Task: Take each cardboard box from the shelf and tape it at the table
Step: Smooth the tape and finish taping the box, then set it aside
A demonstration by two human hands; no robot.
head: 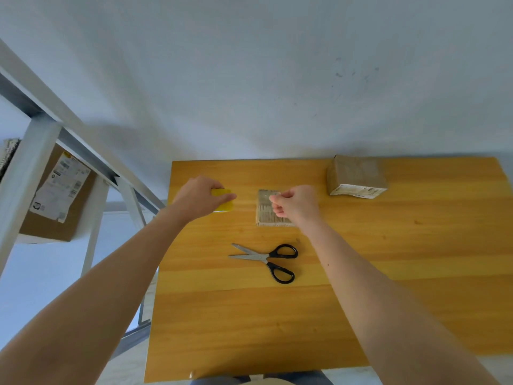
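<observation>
I count three brown cardboard boxes. The small flat cardboard box (266, 215) lies on the orange wooden table (388, 287), in the middle of its far half, and partly under my right hand (298, 202). Its top looks pale, ribbed and slightly glossy, and its near edge is frayed. The second, a taller cardboard box (356, 173), stands at the far right of the table close to the white wall (249, 79). It is well apart from the flat one, with a white printed label along its near lower edge. The third, a large cardboard box (51, 218), sits on the white metal shelf (25, 168) to my left, off the table. A wrinkled white shipping label covers much of the face turned towards me.

There is one pair of black-handled steel scissors (266, 258). It lies on the table nearer to me than the flat box, blades parted and pointing left, touched by neither hand.

There is one flat yellow object with rounded corners (224, 206), to the left of the flat box. My left hand (201, 197) grips it from above, fingers curled over its far edge.

My right hand hovers over the flat box with fingers curled in and thumb and forefinger tips drawn together. I cannot tell if anything is pinched between them.
</observation>
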